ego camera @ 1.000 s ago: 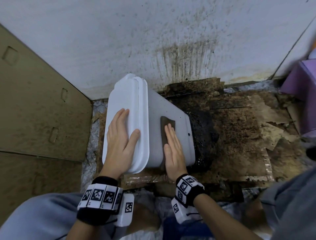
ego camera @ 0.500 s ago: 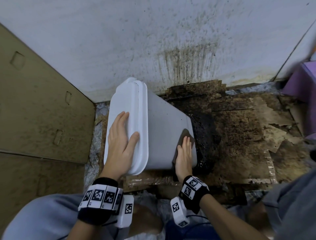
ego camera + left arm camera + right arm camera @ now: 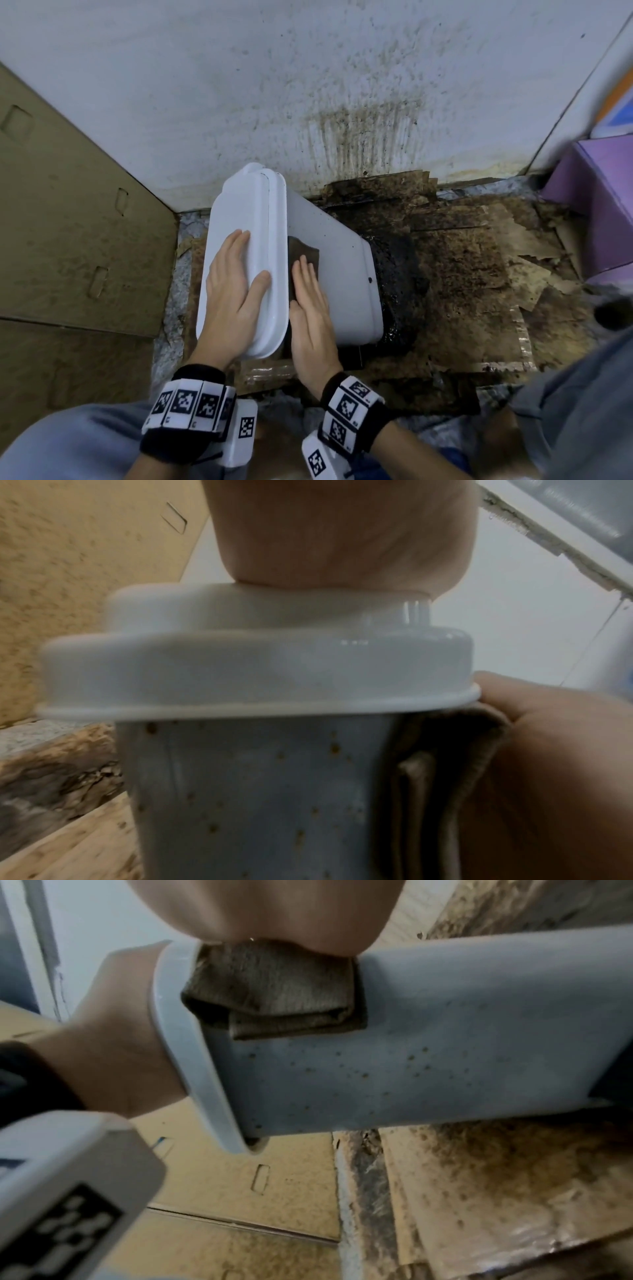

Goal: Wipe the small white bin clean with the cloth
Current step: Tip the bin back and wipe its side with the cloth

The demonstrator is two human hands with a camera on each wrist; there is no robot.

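On the stained floor, against a spattered white wall (image 3: 205,85), the small white bin (image 3: 329,253) is lying on its side, its lidded top (image 3: 239,219) facing left and its base resting on dark grime at the right. I am watching from the head camera as the person is kneeling over it.

I am judging the bin to be light, hollow, stiff plastic with a smooth, probably slippery skin, so it is likely to slide or roll unless braced; the stepped lid edge looks like the best place to steady it. Brown specks are showing on its near side in both wrist views.

My left hand (image 3: 233,291) is lying flat on the lid, fingers straight and together, thumb spread against the rim, gripping nothing. My right hand (image 3: 311,308) is also flat, fingers extended, pressing the folded brown cloth (image 3: 303,251) onto the bin's upper side, just beside the lid rim. That cloth looks soft, thick and damp. Brown cardboard (image 3: 68,222) is standing at the left.
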